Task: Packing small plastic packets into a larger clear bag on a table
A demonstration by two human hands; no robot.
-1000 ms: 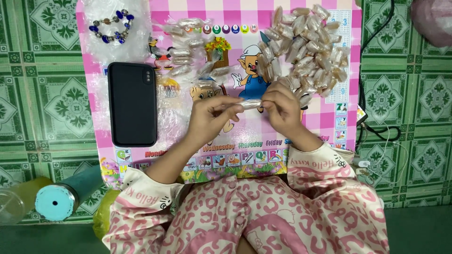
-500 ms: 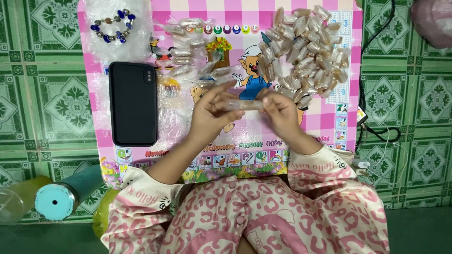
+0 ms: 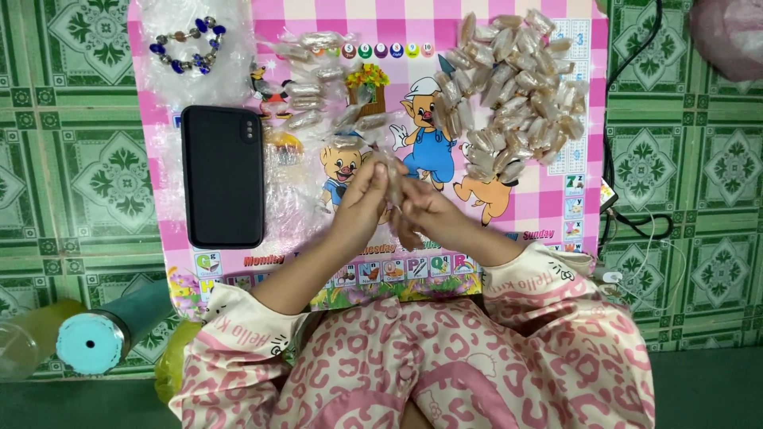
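Both the left hand (image 3: 362, 199) and right hand (image 3: 425, 210) pinch one small clear-wrapped packet (image 3: 392, 176) above the pink cartoon mat (image 3: 548, 206); its contents are hard to make out. A heap of similar packets (image 3: 513, 87) lies upper right, and a black phone (image 3: 222, 176) lies left.

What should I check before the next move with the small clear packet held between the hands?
1. Small clear plastic packet pinched by both hands: ok.
2. Left hand and right hand over the pink cartoon mat: ok.
3. Packet sealed: cannot tell.
4. Pile of filled clear packets lies apart from the hands: ok.
5. Black slab phone lies apart from the hands: ok.
6. Blue bead bracelet on the mat: ok.
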